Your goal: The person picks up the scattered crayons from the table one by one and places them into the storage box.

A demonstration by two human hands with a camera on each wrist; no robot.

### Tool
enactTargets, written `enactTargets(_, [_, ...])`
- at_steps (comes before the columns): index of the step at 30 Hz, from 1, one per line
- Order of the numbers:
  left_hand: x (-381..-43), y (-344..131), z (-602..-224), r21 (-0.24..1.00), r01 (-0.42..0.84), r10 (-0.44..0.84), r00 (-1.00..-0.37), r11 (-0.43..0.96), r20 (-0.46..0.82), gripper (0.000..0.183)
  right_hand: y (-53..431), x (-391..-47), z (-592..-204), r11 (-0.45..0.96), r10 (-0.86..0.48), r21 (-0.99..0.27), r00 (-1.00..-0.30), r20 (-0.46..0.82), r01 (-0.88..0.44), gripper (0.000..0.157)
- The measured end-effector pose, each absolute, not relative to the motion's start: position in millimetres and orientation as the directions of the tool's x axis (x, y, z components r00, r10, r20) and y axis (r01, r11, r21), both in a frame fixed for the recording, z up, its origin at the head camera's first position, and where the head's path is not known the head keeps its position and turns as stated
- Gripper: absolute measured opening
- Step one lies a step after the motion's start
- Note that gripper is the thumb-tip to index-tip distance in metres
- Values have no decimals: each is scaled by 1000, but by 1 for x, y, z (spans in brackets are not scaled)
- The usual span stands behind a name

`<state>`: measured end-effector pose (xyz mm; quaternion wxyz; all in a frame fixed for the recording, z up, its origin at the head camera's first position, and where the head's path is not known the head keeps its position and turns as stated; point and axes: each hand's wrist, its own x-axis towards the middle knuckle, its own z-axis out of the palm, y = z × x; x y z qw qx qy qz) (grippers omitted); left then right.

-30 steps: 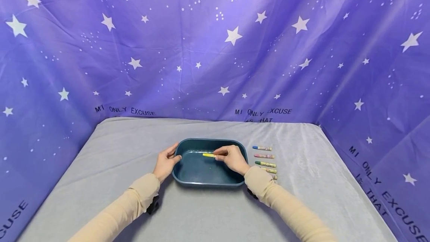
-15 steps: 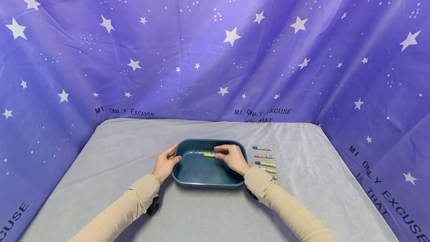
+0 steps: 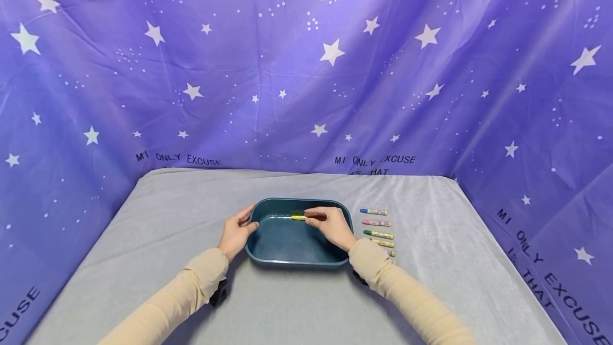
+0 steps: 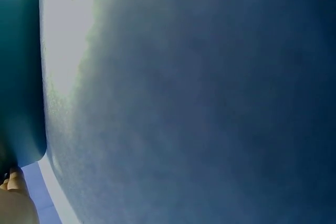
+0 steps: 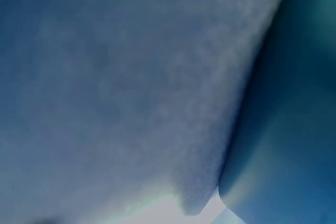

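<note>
A dark teal plastic tub [image 3: 282, 241] stands on the grey cloth. My left hand [image 3: 235, 232] grips its left end, thumb over the rim and fingers along the outside. In the left wrist view, part of that hand [image 4: 17, 200] shows below the tub wall [image 4: 21, 77]. Inside the tub, near its far wall, my right hand [image 3: 334, 228] pinches the right end of a yellow crayon [image 3: 298, 218] between thumb and fingers. The crayon lies sideways, tip to the left. The right wrist view shows the tub's outer wall [image 5: 283, 145] but no hand.
Right of the tub, a blue crayon [image 3: 373, 211], a pink crayon [image 3: 377, 223], a green crayon [image 3: 379, 234] and others lie in a column. My right sleeve [image 3: 375, 262] partly covers the nearest ones. A purple star-print curtain [image 3: 268, 68] surrounds the table [image 3: 191, 201].
The yellow crayon has shifted slightly towards the tub's far wall. My right fingers, lifted a little from it half a second ago, now pinch its end. The left hand keeps its place.
</note>
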<state>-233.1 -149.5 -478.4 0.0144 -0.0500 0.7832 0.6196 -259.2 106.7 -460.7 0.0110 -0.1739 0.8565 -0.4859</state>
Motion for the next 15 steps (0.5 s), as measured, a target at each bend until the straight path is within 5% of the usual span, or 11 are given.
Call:
enactTargets(7, [-231,-152,-480,966,-109,-65,-993,236,-96,58,117,-261,-446,301,-318,-917,-934,162,-262,31])
enactTargets(15, [-233,-151,-479,967,-88,-44,-996,241,-80,57,154,-267,-427,357,-309,-904,-943,121,-234,33])
